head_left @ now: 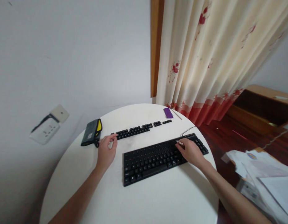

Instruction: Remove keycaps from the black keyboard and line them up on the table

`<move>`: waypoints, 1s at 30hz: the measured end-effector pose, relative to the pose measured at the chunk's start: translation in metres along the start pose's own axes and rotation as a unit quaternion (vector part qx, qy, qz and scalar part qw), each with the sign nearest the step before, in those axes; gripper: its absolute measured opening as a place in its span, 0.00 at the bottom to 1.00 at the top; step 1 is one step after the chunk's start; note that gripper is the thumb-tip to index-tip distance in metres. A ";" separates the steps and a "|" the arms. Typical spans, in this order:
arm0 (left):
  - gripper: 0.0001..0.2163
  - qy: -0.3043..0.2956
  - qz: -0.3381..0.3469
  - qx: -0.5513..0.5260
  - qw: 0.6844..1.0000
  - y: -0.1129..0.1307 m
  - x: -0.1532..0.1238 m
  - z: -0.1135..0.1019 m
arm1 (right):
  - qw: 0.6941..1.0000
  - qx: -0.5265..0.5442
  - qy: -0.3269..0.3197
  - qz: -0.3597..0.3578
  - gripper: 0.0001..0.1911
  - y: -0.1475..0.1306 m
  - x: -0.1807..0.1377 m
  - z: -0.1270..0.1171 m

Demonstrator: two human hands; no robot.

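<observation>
A black keyboard (pixel 153 163) lies slanted on the round white table. Over its upper right part, my right hand (pixel 189 151) is closed on a small silvery tool (pixel 180 143), its tip down at the keys; the exact kind is too small to tell. Beyond the keyboard, loose black keycaps (pixel 133 132) stand in a line of grouped rows. My left hand (pixel 107 149) is at the left end of that line, thumb and forefinger drawn together by the end keycaps. Whatever is between those fingertips cannot be made out.
A dark grey pouch (pixel 89 132) with a yellow patch lies left of the keycaps. Towards the back edge are a purple cloth (pixel 168 113) and a thin stick (pixel 176 114). The keyboard's cable (pixel 188 130) runs off the right. Wall and curtain (pixel 181 77) stand behind the table (pixel 144 202).
</observation>
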State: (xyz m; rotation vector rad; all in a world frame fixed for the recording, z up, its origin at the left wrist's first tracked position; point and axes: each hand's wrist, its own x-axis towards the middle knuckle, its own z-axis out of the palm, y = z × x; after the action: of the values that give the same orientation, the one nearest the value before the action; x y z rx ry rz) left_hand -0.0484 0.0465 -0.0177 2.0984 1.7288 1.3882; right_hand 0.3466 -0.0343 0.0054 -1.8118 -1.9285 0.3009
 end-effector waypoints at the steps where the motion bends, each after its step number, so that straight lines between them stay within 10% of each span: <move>1: 0.11 -0.001 -0.001 0.002 1.000 -0.001 0.000 0.000 | 1.000 -0.010 -0.011 -0.010 0.11 -0.001 -0.001 0.002; 7: 0.12 -0.006 -0.011 0.005 1.000 0.000 0.000 -0.003 | 0.990 0.130 0.024 -0.056 0.16 0.004 0.009 -0.016; 12: 0.11 -0.012 -0.007 0.006 1.000 -0.001 0.001 -0.003 | 0.966 0.207 0.154 0.019 0.26 0.002 0.010 -0.032; 17: 0.11 -0.023 -0.017 -0.017 0.999 0.003 0.001 -0.005 | 0.956 0.237 0.137 0.103 0.25 0.013 0.009 -0.010; 25: 0.11 -0.337 0.112 -0.096 0.930 0.036 -0.013 -0.010 | 0.953 0.271 0.067 0.117 0.24 0.034 0.013 0.010; 30: 0.10 -0.396 0.194 -0.074 0.894 0.047 -0.020 -0.004 | 0.948 0.292 0.028 0.125 0.24 0.032 0.016 0.011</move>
State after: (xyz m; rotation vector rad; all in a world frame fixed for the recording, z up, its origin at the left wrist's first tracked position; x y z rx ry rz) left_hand -0.0155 0.0123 0.0000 2.4820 0.8864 0.5088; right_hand 0.3692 -0.0135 -0.0161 -1.6237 -1.3644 0.8011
